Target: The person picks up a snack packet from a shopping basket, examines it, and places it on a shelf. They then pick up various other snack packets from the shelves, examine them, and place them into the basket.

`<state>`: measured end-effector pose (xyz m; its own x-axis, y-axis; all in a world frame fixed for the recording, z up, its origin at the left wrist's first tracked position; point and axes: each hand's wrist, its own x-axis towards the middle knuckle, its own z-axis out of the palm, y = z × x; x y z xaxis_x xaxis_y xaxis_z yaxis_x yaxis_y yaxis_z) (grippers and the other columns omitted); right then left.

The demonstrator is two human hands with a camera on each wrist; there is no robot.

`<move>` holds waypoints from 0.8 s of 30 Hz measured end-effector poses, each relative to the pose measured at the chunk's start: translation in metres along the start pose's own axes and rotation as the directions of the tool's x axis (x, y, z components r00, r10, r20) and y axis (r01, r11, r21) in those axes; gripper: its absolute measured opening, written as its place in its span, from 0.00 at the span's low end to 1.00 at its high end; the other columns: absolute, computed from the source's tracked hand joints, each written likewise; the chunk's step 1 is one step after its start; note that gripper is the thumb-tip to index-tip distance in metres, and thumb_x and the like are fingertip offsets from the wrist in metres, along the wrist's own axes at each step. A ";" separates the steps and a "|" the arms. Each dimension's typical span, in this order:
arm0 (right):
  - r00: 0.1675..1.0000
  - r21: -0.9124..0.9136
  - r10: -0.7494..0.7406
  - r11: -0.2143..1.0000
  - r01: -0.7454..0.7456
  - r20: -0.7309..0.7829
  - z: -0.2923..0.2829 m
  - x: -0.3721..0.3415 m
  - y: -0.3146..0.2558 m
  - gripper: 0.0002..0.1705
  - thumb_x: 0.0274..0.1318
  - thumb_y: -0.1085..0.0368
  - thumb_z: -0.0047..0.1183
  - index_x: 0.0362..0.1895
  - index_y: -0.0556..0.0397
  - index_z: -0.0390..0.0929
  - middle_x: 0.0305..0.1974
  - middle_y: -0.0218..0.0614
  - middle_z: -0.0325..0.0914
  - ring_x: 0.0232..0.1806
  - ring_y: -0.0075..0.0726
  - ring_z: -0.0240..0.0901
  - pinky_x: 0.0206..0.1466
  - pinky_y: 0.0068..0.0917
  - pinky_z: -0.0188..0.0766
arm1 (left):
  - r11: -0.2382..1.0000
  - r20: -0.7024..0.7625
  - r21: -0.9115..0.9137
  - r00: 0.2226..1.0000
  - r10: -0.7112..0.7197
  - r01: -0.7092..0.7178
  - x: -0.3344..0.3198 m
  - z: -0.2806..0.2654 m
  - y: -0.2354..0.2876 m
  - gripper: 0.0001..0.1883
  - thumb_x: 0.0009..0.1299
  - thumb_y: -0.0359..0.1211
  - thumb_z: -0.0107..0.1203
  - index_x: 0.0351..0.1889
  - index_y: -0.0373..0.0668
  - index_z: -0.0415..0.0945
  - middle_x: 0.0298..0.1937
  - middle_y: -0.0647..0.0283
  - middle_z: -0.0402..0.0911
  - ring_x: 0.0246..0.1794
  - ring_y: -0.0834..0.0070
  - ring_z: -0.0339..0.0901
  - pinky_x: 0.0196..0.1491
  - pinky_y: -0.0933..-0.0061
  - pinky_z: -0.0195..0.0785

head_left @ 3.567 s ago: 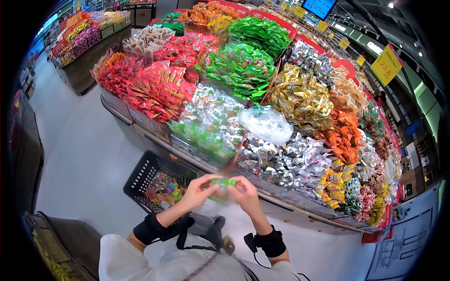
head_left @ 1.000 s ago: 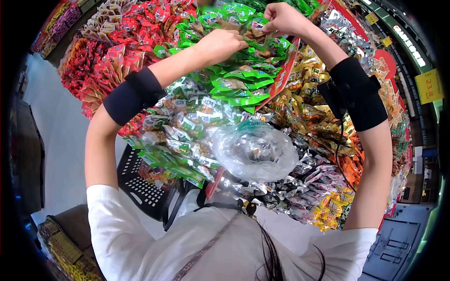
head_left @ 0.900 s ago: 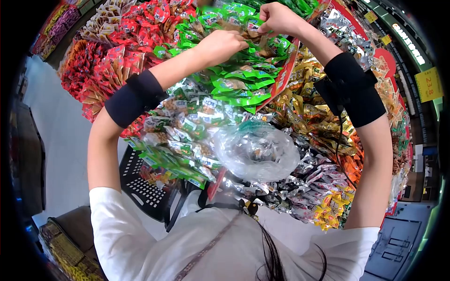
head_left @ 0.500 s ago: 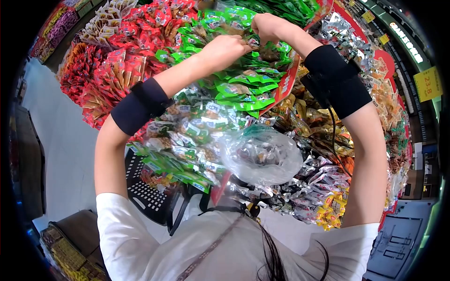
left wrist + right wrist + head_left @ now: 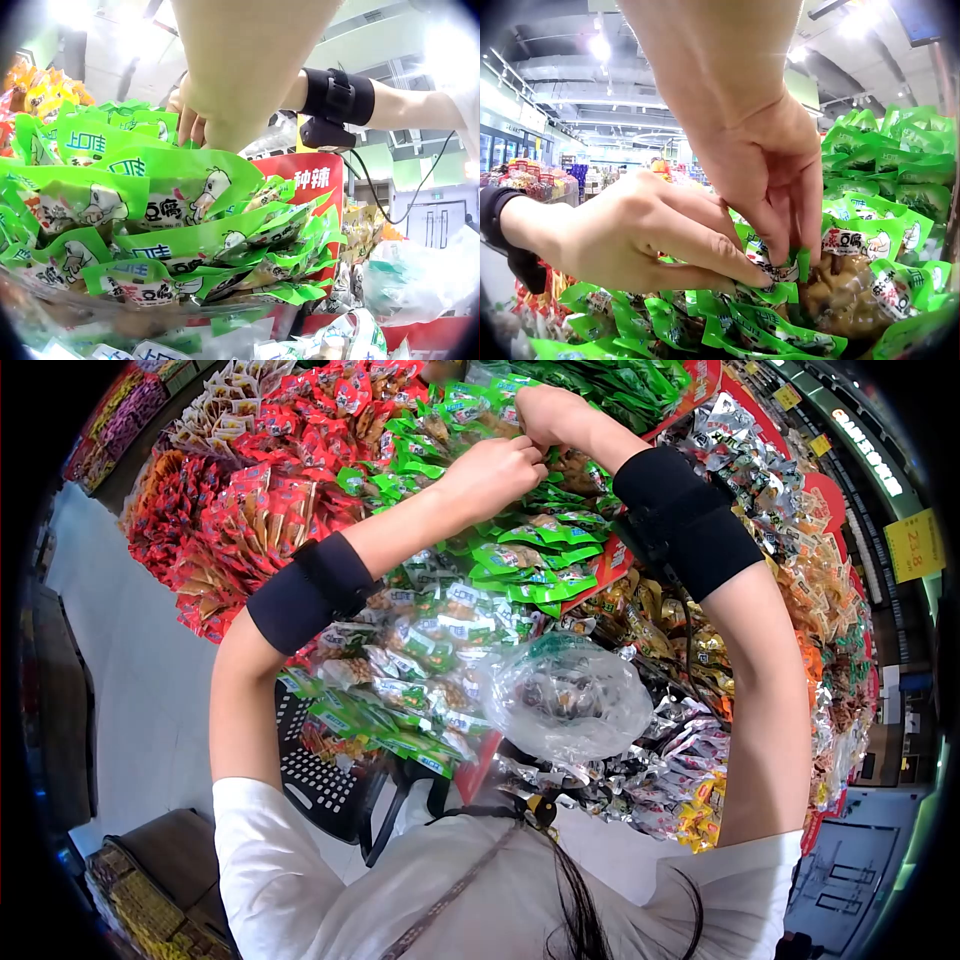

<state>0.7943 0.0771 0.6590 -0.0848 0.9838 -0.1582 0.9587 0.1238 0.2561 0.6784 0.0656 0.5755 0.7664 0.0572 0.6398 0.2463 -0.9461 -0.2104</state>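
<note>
Both hands meet over a heap of green snack packets (image 5: 535, 550) in the upper middle of the head view. In the right wrist view, my right hand (image 5: 754, 161) reaches down from above and pinches a small green packet (image 5: 778, 291) between thumb and fingers. My left hand (image 5: 645, 236) comes in from the left there, its fingertips on the same packet; its thumb is hidden. The left wrist view shows the left hand (image 5: 217, 127) behind rows of upright green packets (image 5: 187, 195), its fingertips pointing down among them.
Red packets (image 5: 265, 510) lie left of the green ones, gold packets (image 5: 650, 610) right. Nearer the body sit white-and-green packets (image 5: 400, 630) and a clear plastic bag bundle (image 5: 570, 695). A black basket (image 5: 325, 775) with packets stands below the stand's edge.
The right hand has moved left and slightly down toward the left hand, and the two now meet. The left hand has shifted a little right. Earlier, both hands held a green packet near the body.
</note>
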 end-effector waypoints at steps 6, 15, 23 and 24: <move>0.989 0.061 0.001 0.998 0.008 -0.146 -0.007 -0.012 0.016 0.08 0.36 0.66 0.56 0.25 0.56 0.76 0.22 0.40 0.76 0.19 0.34 0.74 0.21 0.29 0.71 | 0.999 0.059 0.028 0.998 -0.024 0.022 -0.001 -0.003 0.002 0.13 0.49 0.28 0.47 0.34 0.40 0.74 0.30 0.63 0.73 0.37 0.68 0.71 0.38 0.71 0.68; 0.928 0.497 0.205 0.867 -0.026 -0.311 -0.077 -0.100 0.059 0.13 0.48 0.58 0.52 0.28 0.56 0.75 0.19 0.31 0.74 0.19 0.22 0.69 0.23 0.20 0.67 | 0.998 0.144 0.061 0.989 -0.011 0.002 0.021 0.007 0.000 0.06 0.48 0.28 0.49 0.24 0.41 0.73 0.27 0.62 0.74 0.35 0.68 0.72 0.38 0.70 0.67; 0.933 0.435 0.122 0.899 0.040 -0.339 -0.047 -0.159 0.043 0.12 0.48 0.60 0.49 0.31 0.57 0.74 0.24 0.38 0.76 0.26 0.33 0.73 0.32 0.28 0.68 | 0.995 0.273 0.086 0.962 0.029 -0.055 0.031 0.023 -0.003 0.06 0.48 0.28 0.50 0.24 0.40 0.75 0.26 0.61 0.76 0.31 0.65 0.75 0.34 0.68 0.70; 0.936 0.432 0.156 0.902 -0.005 -0.315 -0.046 -0.164 0.039 0.12 0.49 0.60 0.49 0.32 0.56 0.74 0.25 0.38 0.76 0.27 0.33 0.73 0.33 0.28 0.67 | 0.996 0.301 0.081 0.954 0.000 -0.026 0.033 0.019 -0.003 0.06 0.48 0.27 0.50 0.24 0.40 0.75 0.26 0.60 0.76 0.31 0.65 0.75 0.33 0.68 0.70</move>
<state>0.8327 -0.0730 0.7391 -0.0155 0.9813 0.1921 0.9824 0.0507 -0.1797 0.7144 0.0765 0.5829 0.9094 0.1500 0.3878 0.2735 -0.9183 -0.2861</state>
